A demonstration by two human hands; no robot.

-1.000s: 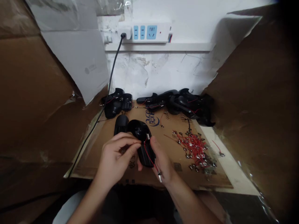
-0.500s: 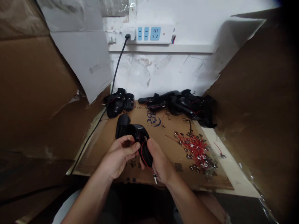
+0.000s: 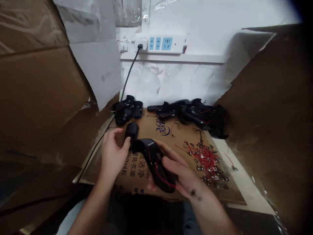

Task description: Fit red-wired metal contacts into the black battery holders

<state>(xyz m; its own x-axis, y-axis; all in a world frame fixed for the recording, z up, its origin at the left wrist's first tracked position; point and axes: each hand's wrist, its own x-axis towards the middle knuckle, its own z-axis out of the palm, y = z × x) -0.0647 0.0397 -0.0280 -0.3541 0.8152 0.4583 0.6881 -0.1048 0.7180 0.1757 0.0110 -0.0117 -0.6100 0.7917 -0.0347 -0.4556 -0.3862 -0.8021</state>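
A curved black plastic housing (image 3: 156, 163) lies in my right hand (image 3: 177, 164), whose fingers are closed around its lower part. Along its hollow inner side runs a red wire (image 3: 165, 178). My left hand (image 3: 113, 153) is at the left of it with thumb and fingers spread, beside a separate black plastic part (image 3: 132, 132) that rests on the cardboard. The thumb tip overlaps that part's lower edge; I cannot tell whether it touches.
Red wires with small metal ends (image 3: 207, 160) lie heaped at right on the cardboard sheet (image 3: 151, 130). More black housings (image 3: 202, 114) line the wall, with others (image 3: 126, 111) at back left. A black cable (image 3: 127, 78) hangs from the power strip (image 3: 166, 44). Cardboard walls flank both sides.
My left hand has let go of the housing and moved left toward the separate black part. The right hand has shifted slightly right and down with the housing. The view has tilted a little.
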